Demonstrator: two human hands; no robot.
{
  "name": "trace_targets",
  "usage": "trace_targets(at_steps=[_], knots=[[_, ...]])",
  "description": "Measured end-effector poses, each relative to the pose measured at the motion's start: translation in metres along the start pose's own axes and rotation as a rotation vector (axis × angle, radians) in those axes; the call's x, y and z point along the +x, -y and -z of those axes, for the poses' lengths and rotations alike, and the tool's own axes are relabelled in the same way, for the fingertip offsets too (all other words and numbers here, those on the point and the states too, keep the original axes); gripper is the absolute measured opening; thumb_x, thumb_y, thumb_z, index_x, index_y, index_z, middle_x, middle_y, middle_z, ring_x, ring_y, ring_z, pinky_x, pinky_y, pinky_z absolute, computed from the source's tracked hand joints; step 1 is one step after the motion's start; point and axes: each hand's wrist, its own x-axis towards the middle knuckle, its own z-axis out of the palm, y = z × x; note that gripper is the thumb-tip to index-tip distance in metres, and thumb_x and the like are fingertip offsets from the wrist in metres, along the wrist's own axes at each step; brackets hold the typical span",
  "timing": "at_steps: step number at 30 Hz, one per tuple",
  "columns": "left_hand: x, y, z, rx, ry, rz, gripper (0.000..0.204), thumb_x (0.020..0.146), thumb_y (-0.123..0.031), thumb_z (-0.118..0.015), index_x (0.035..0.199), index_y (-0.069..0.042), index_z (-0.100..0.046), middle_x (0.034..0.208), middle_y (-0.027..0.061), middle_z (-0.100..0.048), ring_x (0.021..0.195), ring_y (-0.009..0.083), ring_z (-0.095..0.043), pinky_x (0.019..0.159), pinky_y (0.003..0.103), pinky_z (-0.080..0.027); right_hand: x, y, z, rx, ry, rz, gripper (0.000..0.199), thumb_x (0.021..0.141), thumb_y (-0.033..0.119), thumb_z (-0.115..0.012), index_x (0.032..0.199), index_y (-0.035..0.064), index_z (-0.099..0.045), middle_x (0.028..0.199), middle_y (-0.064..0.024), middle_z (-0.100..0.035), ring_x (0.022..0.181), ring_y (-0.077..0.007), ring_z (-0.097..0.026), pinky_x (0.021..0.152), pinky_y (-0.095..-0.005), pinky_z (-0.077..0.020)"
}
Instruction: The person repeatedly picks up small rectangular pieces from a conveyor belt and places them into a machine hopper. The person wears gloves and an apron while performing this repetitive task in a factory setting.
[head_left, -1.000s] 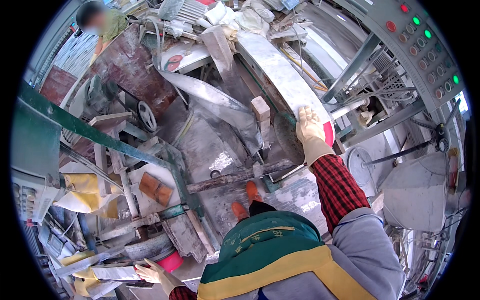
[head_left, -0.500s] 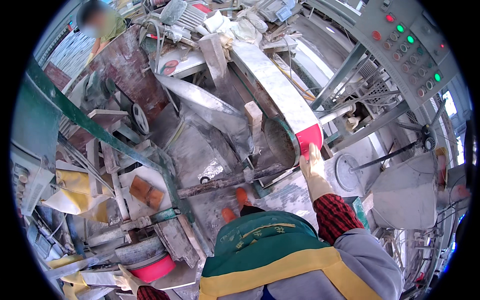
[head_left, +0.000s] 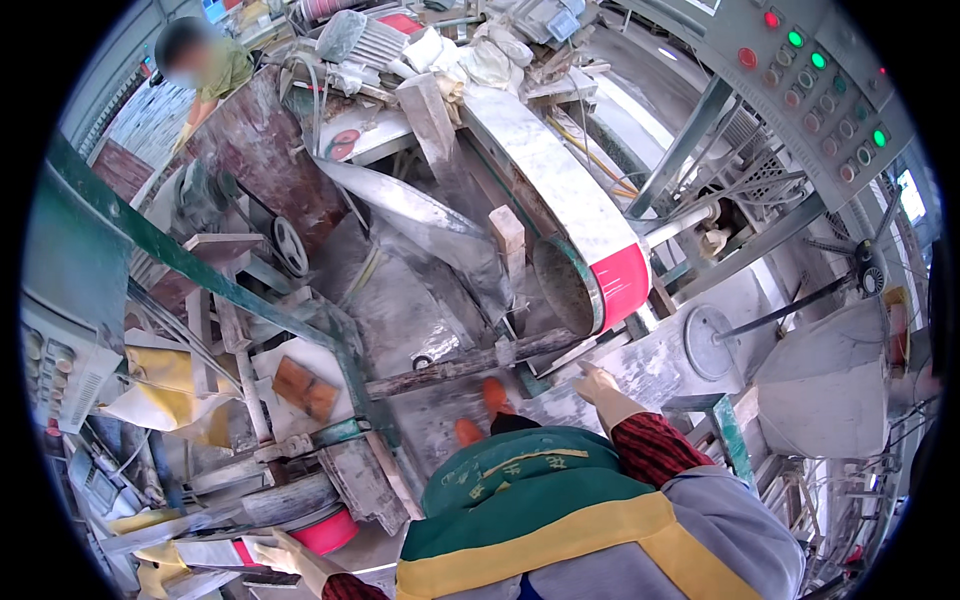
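A long white belt (head_left: 540, 160) slants across the upper middle toward me, with a glossy red band (head_left: 622, 285) around its rounded near end. My right hand (head_left: 608, 395), in a cream glove, hangs just below that end, apart from it, fingers extended and holding nothing. At lower left, another belt (head_left: 212, 553) with red parts runs around a wheel (head_left: 290, 497). My left hand (head_left: 292, 558), gloved alike, lies beside this belt's red part (head_left: 328, 532) with fingers stretched out; whether it touches the belt is unclear.
A control panel (head_left: 815, 100) with lit red and green buttons stands at upper right. A green metal bar (head_left: 190, 265) slants across the left. A dusty wooden beam (head_left: 470, 365) lies before my orange shoes (head_left: 496, 395). Another person (head_left: 215, 75) is at far upper left.
My right hand has come off the red band and moved down toward me. My left hand has shifted slightly right and up. White streaks now show on the red band.
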Motion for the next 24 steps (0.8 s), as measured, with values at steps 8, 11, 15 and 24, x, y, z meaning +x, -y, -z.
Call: trace_targets(at_steps=[8,11,15,24], knots=[[-0.086,-0.032,0.009,-0.301,0.005,-0.212,0.067,0.071,-0.017,-0.073,0.131,-0.008,-0.045,0.138,0.0154,-0.038,0.122,0.0351,-0.041,0.1,0.046,-0.039,0.016,0.077,-0.042,0.22,0.216,0.514,0.053,0.079,0.038,-0.055,0.124,0.0103,-0.053,0.111,-0.0168,-0.062,0.105,-0.0291,-0.058,0.091,-0.0357,-0.0448],[-0.153,-0.11,0.046,-1.094,0.49,-0.129,0.068,0.072,0.003,-0.065,0.134,-0.006,-0.039,0.138,0.0124,-0.039,0.125,0.0288,-0.039,0.103,0.04,-0.034,0.001,0.131,-0.043,0.335,0.171,0.625,0.051,0.077,0.032,-0.061,0.122,0.0077,-0.057,0.111,-0.0158,-0.063,0.101,-0.0259,-0.061,0.087,-0.0332,-0.0468],[-0.221,-0.203,0.066,-1.269,1.043,-0.293,0.075,0.07,0.008,-0.062,0.138,-0.006,-0.032,0.136,0.0102,-0.04,0.123,0.0257,-0.042,0.103,0.036,-0.033,-0.044,0.212,-0.037,0.945,0.808,0.473,0.066,0.085,0.032,-0.063,0.142,0.0188,-0.031,0.098,-0.0109,-0.065,0.079,-0.0177,-0.062,0.065,-0.0315,-0.051],[-0.282,-0.315,0.137,-1.034,1.021,-1.457,0.072,0.07,0.0,-0.068,0.135,-0.004,-0.037,0.145,0.0181,-0.028,0.135,0.0294,-0.027,0.109,0.036,-0.025,-0.054,0.223,0.014,1.325,0.195,0.748,0.081,0.076,-0.004,-0.062,0.141,-0.0069,-0.013,0.142,-0.02,-0.033,0.131,-0.0229,-0.033,0.107,-0.0291,-0.0269]])
